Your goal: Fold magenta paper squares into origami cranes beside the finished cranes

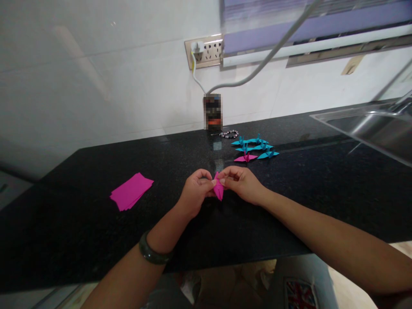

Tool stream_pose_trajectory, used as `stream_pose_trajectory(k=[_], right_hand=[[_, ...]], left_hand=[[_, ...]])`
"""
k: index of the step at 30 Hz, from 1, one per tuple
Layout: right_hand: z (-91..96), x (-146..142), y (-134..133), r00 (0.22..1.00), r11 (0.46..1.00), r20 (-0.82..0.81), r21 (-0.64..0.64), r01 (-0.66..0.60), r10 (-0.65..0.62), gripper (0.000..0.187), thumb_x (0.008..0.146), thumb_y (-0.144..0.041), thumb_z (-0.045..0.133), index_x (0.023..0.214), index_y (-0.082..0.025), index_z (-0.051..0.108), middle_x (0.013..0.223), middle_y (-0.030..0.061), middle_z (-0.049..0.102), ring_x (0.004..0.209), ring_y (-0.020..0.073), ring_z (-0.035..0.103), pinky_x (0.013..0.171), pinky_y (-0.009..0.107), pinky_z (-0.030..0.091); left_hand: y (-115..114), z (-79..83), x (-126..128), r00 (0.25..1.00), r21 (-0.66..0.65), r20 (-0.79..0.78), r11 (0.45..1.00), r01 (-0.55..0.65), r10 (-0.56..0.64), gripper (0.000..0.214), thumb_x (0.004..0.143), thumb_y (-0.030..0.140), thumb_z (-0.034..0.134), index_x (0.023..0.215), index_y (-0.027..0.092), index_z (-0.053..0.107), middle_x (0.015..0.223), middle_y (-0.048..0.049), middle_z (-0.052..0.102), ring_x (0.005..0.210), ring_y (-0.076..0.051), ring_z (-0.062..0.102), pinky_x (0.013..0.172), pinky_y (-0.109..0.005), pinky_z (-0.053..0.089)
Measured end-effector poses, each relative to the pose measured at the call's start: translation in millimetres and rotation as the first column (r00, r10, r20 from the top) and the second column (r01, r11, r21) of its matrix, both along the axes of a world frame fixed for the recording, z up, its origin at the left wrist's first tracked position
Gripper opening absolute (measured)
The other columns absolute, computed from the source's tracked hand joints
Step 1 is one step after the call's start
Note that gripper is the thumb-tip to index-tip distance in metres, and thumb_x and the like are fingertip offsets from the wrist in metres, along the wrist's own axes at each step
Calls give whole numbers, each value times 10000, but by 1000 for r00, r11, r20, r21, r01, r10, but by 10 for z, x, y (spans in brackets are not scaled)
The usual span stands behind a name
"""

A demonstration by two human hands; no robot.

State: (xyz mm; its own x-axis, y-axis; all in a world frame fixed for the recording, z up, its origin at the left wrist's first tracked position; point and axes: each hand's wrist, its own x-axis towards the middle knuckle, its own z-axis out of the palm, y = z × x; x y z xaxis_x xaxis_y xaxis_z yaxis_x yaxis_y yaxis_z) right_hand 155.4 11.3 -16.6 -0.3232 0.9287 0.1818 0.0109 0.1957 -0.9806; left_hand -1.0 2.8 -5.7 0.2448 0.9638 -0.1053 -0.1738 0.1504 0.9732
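Note:
My left hand [195, 191] and my right hand [242, 183] meet over the black countertop [80, 223], both pinching a small folded piece of pink paper [219, 189] between the fingertips. The paper is narrow and pointed, its tip hanging down between the hands. A dark bangle sits on my left wrist. Further back lie several finished paper cranes, teal ones [257, 146] and one pink crane [245, 158].
A stack of pink paper sheets [131, 191] lies to the left. A bead bracelet [229, 134] and a blurred small object [213, 112] stand by the wall under a socket strip [206, 52] with a cable. A steel sink [370, 124] is at the right.

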Motion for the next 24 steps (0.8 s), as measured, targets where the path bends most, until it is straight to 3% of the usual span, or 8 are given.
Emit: stream_pose_trajectory(k=[2,5,9,12,16,19,24], right_hand=[[10,34,-6,991,975,133,222,-30,1,201,699,-107,520,871,-172,602,853,42,569,761,132,545,687,293,451],[34,76,-17,962,877,261,477,-62,-74,301,671,-75,547,928,-213,621,1009,72,514,945,175,500,711,294,451],[41,90,-2,947,824,295,563,-64,-128,194,741,-143,546,886,-234,637,902,54,556,863,158,528,742,311,443],[28,76,21,954,886,260,464,14,-151,117,773,-193,525,822,-204,630,791,32,599,751,139,552,700,288,442],[18,53,39,974,984,184,148,103,-129,104,753,-253,537,750,-163,589,641,-3,581,572,106,528,552,239,431],[18,39,36,990,997,122,18,76,-77,123,724,-276,564,747,-156,580,635,-4,584,534,98,521,515,229,426],[-1,19,23,1000,998,-1,-64,13,-13,153,689,-247,595,808,-161,552,647,-11,584,538,92,531,523,227,431]], left_hand=[[15,-1,-14,999,-37,20,999,-28,29,212,649,189,625,753,169,441,524,55,539,456,-87,537,492,-235,477],[34,10,-29,997,-74,32,995,-61,63,218,644,176,633,786,161,470,583,29,577,497,-89,558,502,-221,476],[39,21,-26,1000,-103,-14,995,-9,8,211,682,269,628,809,158,501,599,-1,602,524,-104,576,532,-238,482],[31,21,-11,994,-63,-111,998,-3,-4,263,736,401,555,759,139,546,592,-21,595,536,-108,568,552,-251,484],[20,16,-1,978,120,-202,992,-30,54,256,703,384,600,761,135,611,740,-42,628,716,-131,587,658,-256,484],[20,6,-3,985,145,-170,989,1,24,263,624,289,689,818,128,613,736,-38,645,687,-126,594,667,-255,475],[24,-5,0,992,82,-123,996,-27,37,251,591,236,711,771,106,593,626,-19,635,543,-94,572,586,-234,469]])
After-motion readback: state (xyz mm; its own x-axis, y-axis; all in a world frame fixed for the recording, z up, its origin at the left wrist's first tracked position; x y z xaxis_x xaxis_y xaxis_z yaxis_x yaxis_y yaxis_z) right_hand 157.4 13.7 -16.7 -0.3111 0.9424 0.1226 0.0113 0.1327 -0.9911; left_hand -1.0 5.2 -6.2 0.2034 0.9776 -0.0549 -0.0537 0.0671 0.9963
